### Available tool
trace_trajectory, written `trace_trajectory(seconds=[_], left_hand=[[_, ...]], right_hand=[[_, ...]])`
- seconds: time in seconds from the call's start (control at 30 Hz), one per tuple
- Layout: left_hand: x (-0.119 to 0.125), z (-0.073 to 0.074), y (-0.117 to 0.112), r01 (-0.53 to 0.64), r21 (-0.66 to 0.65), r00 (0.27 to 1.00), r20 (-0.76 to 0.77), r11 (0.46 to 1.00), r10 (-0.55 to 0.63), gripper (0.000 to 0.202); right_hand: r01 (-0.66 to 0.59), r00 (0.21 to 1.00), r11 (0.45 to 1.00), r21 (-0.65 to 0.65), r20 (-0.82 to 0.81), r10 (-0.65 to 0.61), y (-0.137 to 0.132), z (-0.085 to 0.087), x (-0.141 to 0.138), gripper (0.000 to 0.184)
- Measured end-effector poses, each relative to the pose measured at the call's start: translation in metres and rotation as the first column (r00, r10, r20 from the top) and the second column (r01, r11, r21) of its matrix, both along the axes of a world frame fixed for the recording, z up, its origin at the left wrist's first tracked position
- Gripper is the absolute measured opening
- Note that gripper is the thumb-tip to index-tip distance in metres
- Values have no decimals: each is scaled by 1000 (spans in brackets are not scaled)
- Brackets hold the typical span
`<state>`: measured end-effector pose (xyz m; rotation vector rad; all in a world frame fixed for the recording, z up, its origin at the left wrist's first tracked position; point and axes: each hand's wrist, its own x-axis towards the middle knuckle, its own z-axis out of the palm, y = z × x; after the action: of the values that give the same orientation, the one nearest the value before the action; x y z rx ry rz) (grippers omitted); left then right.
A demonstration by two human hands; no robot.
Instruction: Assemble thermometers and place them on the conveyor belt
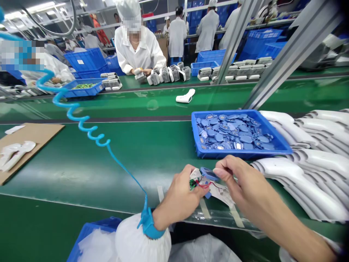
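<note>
My left hand (177, 196) holds a small white plastic housing (196, 175) with red and black wires and a green circuit board (193, 184) at its end. My right hand (234, 178) pinches a round blue part (208, 174) between thumb and fingers, right at the housing. A blue tray (240, 153) of similar blue parts stands just beyond my right hand. Stacked white gun-shaped housings (300, 178) lie to its right. A blue antistatic strap (149, 225) circles my left wrist, and its coiled cord (81, 122) runs away across the belt.
A green conveyor belt (81, 171) runs under my hands, with a cardboard sheet (24, 149) holding white parts at the left. Metal rails (234, 43) rise at the right. Beyond, co-workers in white coats sit at a second belt with blue crates. A white bag (141, 240) fills a blue crate below.
</note>
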<state>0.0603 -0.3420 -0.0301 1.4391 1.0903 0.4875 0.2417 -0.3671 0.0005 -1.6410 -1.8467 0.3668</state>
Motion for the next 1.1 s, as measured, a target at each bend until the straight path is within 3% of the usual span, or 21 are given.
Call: trace_trajectory(seconds=[0.1,0.17,0.27,0.33,0.4,0.5,0.57,0.6,0.63,0.7,0.73,0.8,0.87,0.93,1.1], left_hand=[[-1,-7,0,-25,35,999,-20,999,26,20],[-4,-11,3,-49,18,999,-19,999,49,21],[-12,-15,10,-83,-91,991,95,992,92,31],[-19,-15,13,-75,-145,977,188,987,102,40],[-25,-12,14,-51,-156,974,211,986,83,40],[-31,-4,16,16,-152,980,196,988,15,32],[-33,2,17,85,-146,977,206,986,-54,29],[-33,5,18,118,-132,974,207,984,-89,29],[-33,7,18,142,-108,973,199,984,-119,30],[-33,9,17,148,-26,973,180,989,-141,38],[-32,8,15,122,31,978,166,992,-125,44],[-29,5,9,0,187,993,113,982,-22,53],[-22,-1,-2,-144,389,989,36,910,142,53],[-11,-7,-13,-213,565,958,-39,797,283,47],[10,-19,-28,-186,805,896,-97,564,433,30]], right_hand=[[-1,1000,997,83,-7,1,-3,17,-7,34],[92,996,990,109,10,-93,-3,18,-1,33],[224,955,972,66,184,-233,-1,-10,24,39],[234,903,972,22,364,-226,-3,-41,42,49],[248,883,967,54,398,-249,-9,-62,52,55],[228,961,973,19,158,-228,-23,-59,47,55],[65,989,974,-216,-116,-91,-31,-41,33,53],[-86,961,931,-354,-275,-16,-34,-32,25,51],[-246,899,855,-457,-436,25,-35,-24,17,50],[-473,733,712,-520,-680,-11,-35,-17,3,52],[-507,668,687,-520,-741,-67,-35,-18,-3,54],[-445,633,718,-535,-755,-171,-35,-23,-11,55],[-316,694,780,-540,-692,-198,-36,-29,-17,52],[-212,779,841,-498,-605,-162,-38,-32,-23,47],[-34,907,952,-306,-410,-99,-47,-37,-37,42]])
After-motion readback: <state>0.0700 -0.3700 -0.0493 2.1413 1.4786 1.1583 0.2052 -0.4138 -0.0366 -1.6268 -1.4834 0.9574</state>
